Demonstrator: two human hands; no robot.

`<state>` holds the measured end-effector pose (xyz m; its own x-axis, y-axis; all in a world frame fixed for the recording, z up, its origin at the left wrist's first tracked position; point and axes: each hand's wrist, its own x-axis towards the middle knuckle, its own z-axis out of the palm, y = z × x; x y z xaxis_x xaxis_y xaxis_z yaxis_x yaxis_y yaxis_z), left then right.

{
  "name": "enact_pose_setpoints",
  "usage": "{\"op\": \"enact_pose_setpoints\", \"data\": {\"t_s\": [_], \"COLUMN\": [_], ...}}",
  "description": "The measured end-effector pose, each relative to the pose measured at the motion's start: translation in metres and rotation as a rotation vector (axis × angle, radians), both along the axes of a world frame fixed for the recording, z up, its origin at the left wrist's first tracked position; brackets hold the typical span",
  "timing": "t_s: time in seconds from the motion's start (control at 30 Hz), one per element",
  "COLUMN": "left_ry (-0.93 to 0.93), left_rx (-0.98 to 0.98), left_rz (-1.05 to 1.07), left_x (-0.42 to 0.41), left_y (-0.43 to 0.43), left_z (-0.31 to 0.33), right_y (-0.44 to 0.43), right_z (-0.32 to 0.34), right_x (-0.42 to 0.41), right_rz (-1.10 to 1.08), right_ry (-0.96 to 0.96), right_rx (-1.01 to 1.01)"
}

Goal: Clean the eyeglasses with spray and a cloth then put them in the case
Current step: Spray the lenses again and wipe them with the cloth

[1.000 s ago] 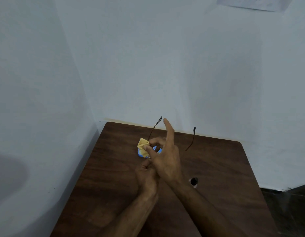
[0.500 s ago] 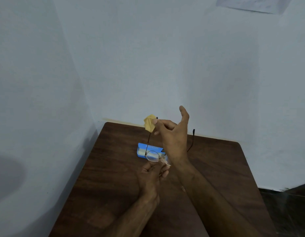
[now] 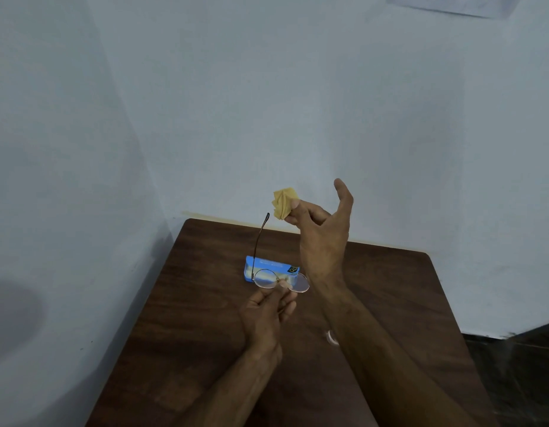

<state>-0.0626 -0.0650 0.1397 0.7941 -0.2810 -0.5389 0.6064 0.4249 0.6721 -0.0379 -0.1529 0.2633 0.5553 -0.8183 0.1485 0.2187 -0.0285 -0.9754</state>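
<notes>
My left hand (image 3: 268,315) pinches thin-rimmed round eyeglasses (image 3: 267,280) at the bridge, holding them above the table with the lenses facing me and one temple arm sticking up and away. My right hand (image 3: 324,238) is raised above and to the right of them, thumb and fingers shut on a crumpled yellow cloth (image 3: 284,203). A blue case (image 3: 268,266) lies flat on the table just behind the glasses. No spray bottle can be made out for certain.
The dark wooden table (image 3: 390,303) stands in a corner, with pale walls close on the left and behind. A small whitish object (image 3: 331,338) shows beside my right forearm, mostly hidden. Dark floor lies to the right.
My right hand lifted the yellow cloth off the lens, up and to the right. The glasses in my left hand and the blue case behind them came into plain view.
</notes>
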Motion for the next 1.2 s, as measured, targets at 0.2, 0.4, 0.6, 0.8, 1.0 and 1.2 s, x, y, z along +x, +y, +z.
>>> {"op": "enact_pose_setpoints", "data": {"t_s": [0.2,0.4,0.6,0.8,1.0,1.2], "left_ry": [0.020,0.034,0.045,0.026,0.020,0.004], "left_rx": [-0.017,-0.019,-0.019,-0.020,-0.004,-0.007], "left_rz": [0.030,0.036,0.025,-0.019,-0.047,-0.060], "left_x": [0.014,0.022,0.023,0.018,0.016,0.018], "left_y": [0.001,0.004,0.006,0.012,0.019,0.019], "left_z": [0.001,0.002,-0.001,-0.001,0.000,0.006], "right_y": [-0.009,-0.031,-0.027,-0.032,-0.029,-0.023], "right_z": [-0.002,-0.076,-0.200,-0.291,-0.309,-0.301], "right_x": [-0.044,-0.096,-0.133,-0.145,-0.156,-0.155], "right_rz": [-0.064,-0.148,-0.038,0.073,0.097,0.189], "right_ry": [-0.092,0.086,0.434,0.796,0.887,1.004], "right_rx": [0.020,-0.007,0.034,-0.067,-0.245,-0.437]}}
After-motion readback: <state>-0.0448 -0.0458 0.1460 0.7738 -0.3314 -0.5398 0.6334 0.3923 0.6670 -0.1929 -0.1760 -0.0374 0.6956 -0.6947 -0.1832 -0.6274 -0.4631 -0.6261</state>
